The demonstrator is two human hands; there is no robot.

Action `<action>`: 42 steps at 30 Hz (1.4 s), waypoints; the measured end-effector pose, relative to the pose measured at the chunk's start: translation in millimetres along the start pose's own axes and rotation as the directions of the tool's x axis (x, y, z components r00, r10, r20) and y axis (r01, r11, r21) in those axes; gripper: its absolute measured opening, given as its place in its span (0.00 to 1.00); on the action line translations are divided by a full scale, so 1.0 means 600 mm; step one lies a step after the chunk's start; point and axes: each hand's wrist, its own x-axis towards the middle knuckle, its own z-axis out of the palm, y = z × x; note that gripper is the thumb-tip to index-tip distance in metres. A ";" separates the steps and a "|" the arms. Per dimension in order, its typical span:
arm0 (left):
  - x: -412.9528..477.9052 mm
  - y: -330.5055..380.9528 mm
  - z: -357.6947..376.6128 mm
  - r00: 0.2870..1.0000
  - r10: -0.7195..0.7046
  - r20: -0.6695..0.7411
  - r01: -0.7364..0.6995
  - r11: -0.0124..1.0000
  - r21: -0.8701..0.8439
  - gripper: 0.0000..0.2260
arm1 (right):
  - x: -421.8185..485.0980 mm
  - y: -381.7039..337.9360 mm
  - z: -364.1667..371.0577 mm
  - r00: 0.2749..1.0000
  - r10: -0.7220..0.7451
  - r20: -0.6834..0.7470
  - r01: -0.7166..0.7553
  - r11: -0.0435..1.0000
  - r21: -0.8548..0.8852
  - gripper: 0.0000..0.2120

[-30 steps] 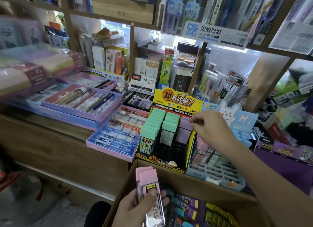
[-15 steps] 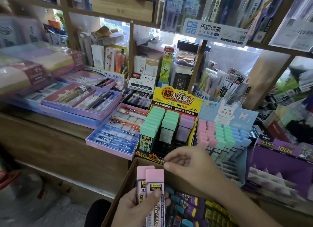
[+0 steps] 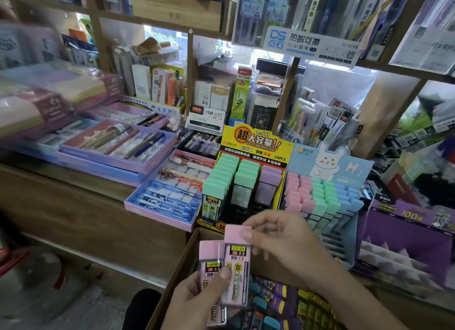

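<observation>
The left hand (image 3: 197, 297) grips two pink lead cases (image 3: 209, 254) just in front of the yellow display box (image 3: 253, 144), below its lower edge and over the open cardboard box (image 3: 181, 270). The left fingers are curled behind the cases, and the thumb presses across their labelled fronts. Both cases stand roughly upright, side by side and touching. The taller case (image 3: 237, 265) is the one more directly in front of the display box. The right hand (image 3: 283, 241) pinches its pink cap, thumb and forefinger clamped on it and the other fingers loosely curled. To the right of the yellow display box, touching it, stands the blue rabbit display (image 3: 330, 162). A blue pen tray (image 3: 162, 201) lies just to its left on the bench (image 3: 73, 206).
</observation>
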 end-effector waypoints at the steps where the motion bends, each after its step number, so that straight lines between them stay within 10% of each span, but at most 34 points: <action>1: -0.003 0.003 0.002 1.000 -0.020 0.006 0.021 0.999 -0.029 0.11 | 0.003 -0.006 -0.006 0.999 -0.020 -0.033 0.020 1.000 0.010 0.03; 11: -0.019 0.022 0.007 0.993 -0.116 -0.006 0.114 0.983 -0.143 0.10 | 0.057 -0.054 -0.048 0.926 -0.184 -0.330 0.193 0.981 -0.007 0.07; 42: -0.015 0.021 0.009 0.993 -0.113 -0.026 0.109 0.986 -0.127 0.11 | 0.120 -0.035 -0.034 0.937 -0.261 -0.234 0.165 0.917 -0.362 0.12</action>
